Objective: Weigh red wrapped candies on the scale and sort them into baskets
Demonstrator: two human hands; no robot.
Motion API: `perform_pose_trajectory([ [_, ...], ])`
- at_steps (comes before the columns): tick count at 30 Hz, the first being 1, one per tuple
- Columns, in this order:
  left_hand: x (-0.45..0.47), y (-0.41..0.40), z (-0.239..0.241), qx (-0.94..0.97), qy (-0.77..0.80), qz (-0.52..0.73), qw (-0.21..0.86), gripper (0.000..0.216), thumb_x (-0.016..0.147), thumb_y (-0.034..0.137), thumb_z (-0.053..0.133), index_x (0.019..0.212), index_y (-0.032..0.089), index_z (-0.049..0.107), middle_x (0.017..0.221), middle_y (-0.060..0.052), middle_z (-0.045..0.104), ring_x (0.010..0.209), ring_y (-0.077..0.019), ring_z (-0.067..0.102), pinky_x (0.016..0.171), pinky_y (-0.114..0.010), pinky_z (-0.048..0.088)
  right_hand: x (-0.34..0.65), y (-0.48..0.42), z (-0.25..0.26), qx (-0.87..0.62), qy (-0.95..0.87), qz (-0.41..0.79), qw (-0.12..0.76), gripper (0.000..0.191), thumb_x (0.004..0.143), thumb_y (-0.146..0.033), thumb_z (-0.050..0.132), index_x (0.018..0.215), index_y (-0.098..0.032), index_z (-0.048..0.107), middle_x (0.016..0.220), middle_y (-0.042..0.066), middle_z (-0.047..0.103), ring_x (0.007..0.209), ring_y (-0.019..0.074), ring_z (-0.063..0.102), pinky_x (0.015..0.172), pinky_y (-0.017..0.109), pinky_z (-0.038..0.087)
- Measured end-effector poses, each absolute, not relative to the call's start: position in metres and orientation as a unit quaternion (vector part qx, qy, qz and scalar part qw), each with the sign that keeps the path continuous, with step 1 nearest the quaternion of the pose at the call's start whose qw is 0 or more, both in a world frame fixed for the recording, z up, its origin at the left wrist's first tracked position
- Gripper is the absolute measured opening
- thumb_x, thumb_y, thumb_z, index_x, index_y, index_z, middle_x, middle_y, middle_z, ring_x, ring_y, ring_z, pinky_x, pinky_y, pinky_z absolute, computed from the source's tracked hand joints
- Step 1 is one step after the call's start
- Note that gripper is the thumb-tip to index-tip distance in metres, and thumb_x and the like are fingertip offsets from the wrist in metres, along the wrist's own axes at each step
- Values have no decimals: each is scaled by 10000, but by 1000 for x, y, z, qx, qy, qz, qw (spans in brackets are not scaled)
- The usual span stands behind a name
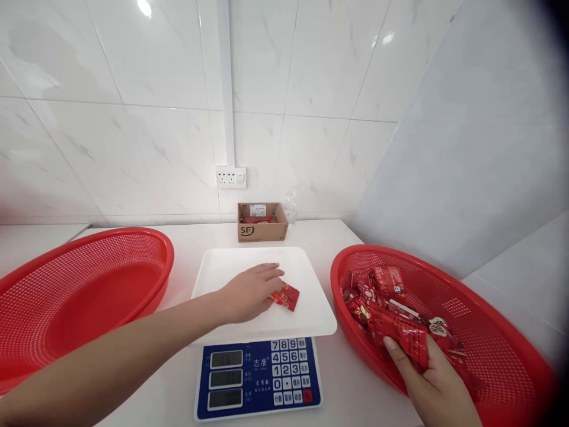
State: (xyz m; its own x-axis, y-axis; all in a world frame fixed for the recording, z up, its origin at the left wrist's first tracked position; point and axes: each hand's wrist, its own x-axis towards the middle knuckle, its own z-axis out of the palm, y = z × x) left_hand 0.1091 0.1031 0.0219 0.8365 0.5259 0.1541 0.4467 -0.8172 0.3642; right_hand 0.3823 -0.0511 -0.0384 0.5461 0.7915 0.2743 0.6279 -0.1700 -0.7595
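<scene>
My left hand [249, 292] reaches over the white scale tray [222, 267], its fingers closed on a small red packet [287, 295] that lies on the tray. My right hand [429, 372] is down in the red basket on the right [489, 332], fingers wrapped round a red packet [411, 344] from the pile of several red packets [377, 293] in it. The blue electronic scale [258, 376] with keypad and displays sits under the tray, near me.
An empty red mesh basket [80, 296] stands at the left. A small cardboard box [262, 222] with red packets sits at the back by the tiled wall, a clear plastic bag [290, 207] beside it. A wall socket [231, 177] is above.
</scene>
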Motion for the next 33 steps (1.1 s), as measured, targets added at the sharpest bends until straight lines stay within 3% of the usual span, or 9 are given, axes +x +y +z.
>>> perform_pose_trajectory([
  [3, 114, 98, 12, 975, 204, 73, 55, 236, 789, 82, 485, 990, 188, 552, 1241, -97, 556, 1196, -242, 462, 998, -420, 356, 381, -52, -38, -760, -467, 98, 441, 429, 724, -535, 530, 1016, -225, 588, 984, 65, 681, 985, 271, 599, 918, 411, 436],
  [8, 117, 88, 3, 971, 237, 30, 12, 298, 792, 76, 458, 1064, 177, 528, 1236, -127, 552, 1077, -261, 554, 854, -393, 460, 381, -54, -37, -766, -456, 114, 438, 438, 718, -550, 533, 1005, -223, 586, 993, 68, 680, 987, 278, 596, 922, 428, 428],
  [11, 119, 80, 6, 966, 256, 22, 35, 388, 739, 52, 496, 1113, 155, 504, 1271, -161, 518, 1122, -289, 523, 868, -410, 454, 383, -54, -38, -768, -455, 111, 437, 446, 715, -545, 543, 1026, -227, 584, 1024, 69, 674, 994, 283, 594, 922, 431, 427],
  [15, 119, 72, 14, 957, 283, -8, 62, 441, 685, 52, 544, 1116, 140, 506, 1216, -174, 548, 1030, -299, 565, 803, -414, 479, 383, -53, -39, -767, -456, 109, 438, 454, 710, -539, 551, 1038, -228, 583, 1034, 70, 671, 996, 284, 594, 915, 423, 433],
  [19, 116, 69, 20, 950, 305, 26, 64, 234, 850, 186, 415, 1018, 152, 574, 1061, -141, 600, 958, -281, 564, 780, -413, 465, 381, -53, -37, -769, -448, 119, 441, 458, 707, -541, 552, 1035, -222, 583, 1036, 71, 669, 1004, 283, 589, 919, 419, 431],
  [25, 97, 96, 35, 890, 409, 128, 154, 301, 897, 274, 318, 1077, 190, 544, 1016, -99, 605, 978, -250, 528, 812, -370, 413, 380, -53, -35, -771, -446, 118, 438, 455, 714, -546, 543, 1033, -223, 582, 1033, 64, 670, 1003, 283, 589, 925, 423, 425],
  [30, 83, 119, 39, 824, 467, 159, 278, 259, 870, 354, 321, 783, 221, 525, 813, -26, 594, 778, -202, 537, 676, -308, 390, 380, -53, -33, -765, -454, 115, 442, 430, 719, -533, 545, 1014, -224, 584, 1009, 68, 677, 997, 283, 593, 919, 426, 425],
  [33, 83, 118, 35, 811, 476, 168, 297, 246, 847, 364, 346, 679, 220, 455, 697, 2, 539, 678, -178, 499, 612, -286, 356, 377, -53, -29, -765, -452, 113, 445, 407, 717, -519, 554, 996, -224, 590, 997, 66, 682, 997, 282, 594, 903, 418, 436],
])
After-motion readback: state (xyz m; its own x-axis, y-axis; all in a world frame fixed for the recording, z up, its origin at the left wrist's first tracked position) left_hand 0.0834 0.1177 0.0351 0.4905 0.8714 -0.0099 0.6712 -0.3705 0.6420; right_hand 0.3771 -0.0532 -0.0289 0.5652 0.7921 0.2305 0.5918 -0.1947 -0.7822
